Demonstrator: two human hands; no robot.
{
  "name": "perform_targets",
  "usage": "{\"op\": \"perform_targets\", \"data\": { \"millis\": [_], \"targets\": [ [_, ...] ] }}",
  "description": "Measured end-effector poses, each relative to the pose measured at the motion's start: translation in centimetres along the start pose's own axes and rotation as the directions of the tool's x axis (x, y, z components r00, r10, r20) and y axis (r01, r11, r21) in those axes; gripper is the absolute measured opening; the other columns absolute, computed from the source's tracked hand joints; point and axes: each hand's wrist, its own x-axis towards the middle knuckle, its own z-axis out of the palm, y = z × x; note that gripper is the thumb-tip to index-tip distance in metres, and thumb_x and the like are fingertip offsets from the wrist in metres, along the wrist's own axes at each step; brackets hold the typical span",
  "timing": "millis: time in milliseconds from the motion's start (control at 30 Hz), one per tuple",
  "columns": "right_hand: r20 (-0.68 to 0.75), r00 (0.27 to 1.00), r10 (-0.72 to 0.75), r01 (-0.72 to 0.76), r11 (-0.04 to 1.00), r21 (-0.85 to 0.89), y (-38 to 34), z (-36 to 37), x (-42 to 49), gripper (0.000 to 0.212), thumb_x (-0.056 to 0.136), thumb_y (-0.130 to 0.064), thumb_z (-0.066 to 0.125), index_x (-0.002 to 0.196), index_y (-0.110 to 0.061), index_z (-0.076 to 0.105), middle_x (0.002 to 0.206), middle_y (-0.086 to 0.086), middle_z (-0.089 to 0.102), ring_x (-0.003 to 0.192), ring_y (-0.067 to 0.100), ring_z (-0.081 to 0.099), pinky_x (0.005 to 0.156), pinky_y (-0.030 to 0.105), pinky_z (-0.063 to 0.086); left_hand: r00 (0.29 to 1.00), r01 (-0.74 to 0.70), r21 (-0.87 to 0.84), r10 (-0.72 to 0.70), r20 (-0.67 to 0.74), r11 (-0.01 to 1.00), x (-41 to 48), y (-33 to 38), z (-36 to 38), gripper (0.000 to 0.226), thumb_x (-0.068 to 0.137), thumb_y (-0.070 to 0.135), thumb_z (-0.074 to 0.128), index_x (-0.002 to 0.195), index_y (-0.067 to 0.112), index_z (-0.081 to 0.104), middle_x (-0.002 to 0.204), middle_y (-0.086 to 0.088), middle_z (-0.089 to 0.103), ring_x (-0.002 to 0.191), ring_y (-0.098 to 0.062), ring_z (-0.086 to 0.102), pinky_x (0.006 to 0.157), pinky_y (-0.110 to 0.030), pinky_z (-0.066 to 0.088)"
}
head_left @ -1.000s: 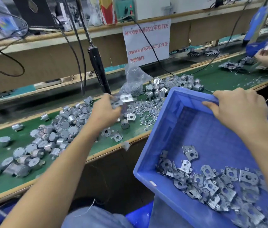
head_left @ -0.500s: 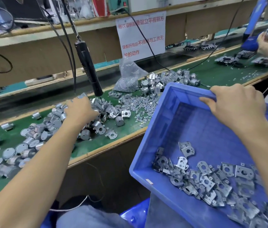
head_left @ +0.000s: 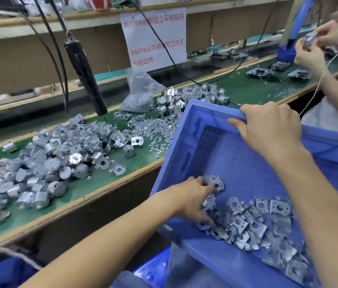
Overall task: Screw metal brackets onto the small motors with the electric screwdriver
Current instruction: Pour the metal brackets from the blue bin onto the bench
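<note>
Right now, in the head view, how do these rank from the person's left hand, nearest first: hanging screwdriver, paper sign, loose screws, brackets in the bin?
1. Brackets, in the blue bin, under the left hand.
2. Loose screws, on the bench beyond the bin.
3. Hanging screwdriver, above the bench, leftward.
4. Paper sign, on the back board.

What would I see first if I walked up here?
The big blue bin, tilted at the right, with a right hand gripping its rim and a left hand reaching into shiny brackets. Then the heap of silver motors on the green bench at left, with a black screwdriver hanging above.
</note>
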Motion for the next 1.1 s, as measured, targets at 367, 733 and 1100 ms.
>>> {"op": "perform_targets", "data": {
  "millis": [367, 733, 1100],
  "targets": [
    [0.021, 0.999, 0.027, -0.028, 0.999, 0.041, 0.2, 0.3, -0.2, 0.041, 0.099, -0.051, 0.059, 0.09, -0.012, 0.063, 0.065, 0.009, 0.036, 0.083, 0.044, 0.062, 0.062, 0.037, 0.027, 0.998, 0.01, 0.283, -0.028, 0.058, 0.959, 1.3, 1.1, 1.7, 0.069, 0.075, 0.036, 0.076, 0.131, 0.013, 0.044, 0.122, -0.018, 0.045, 0.106, -0.038, 0.047, 0.064, -0.041, 0.046],
    [0.023, 0.999, 0.033, -0.034, 0.999, 0.027, -0.2, 0.1, -0.4, 0.039, 0.099, -0.052, 0.059, 0.085, -0.015, 0.058, 0.058, 0.004, 0.027, 0.08, 0.042, 0.062, 0.059, 0.035, 0.025, 0.998, 0.003, 0.271, -0.021, 0.061, 0.963, 0.5, -0.1, 1.9, 0.038, 0.086, 0.036, 0.064, 0.118, 0.018, 0.057, 0.108, -0.013, 0.047, 0.091, -0.038, 0.055, 0.067, -0.044, 0.051],
    [0.032, 0.999, 0.04, -0.04, 0.999, 0.025, -0.5, -0.2, -0.5, 0.039, 0.099, -0.051, 0.059, 0.088, -0.013, 0.062, 0.059, 0.001, 0.022, 0.077, 0.04, 0.059, 0.059, 0.035, 0.025, 0.998, -0.032, 0.296, 0.049, -0.048, 0.955, -0.7, -0.8, 1.6, 0.027, 0.092, 0.02, 0.052, 0.117, 0.01, 0.056, 0.101, -0.018, 0.055, 0.085, -0.041, 0.058, 0.063, -0.043, 0.048]
  ]
}}
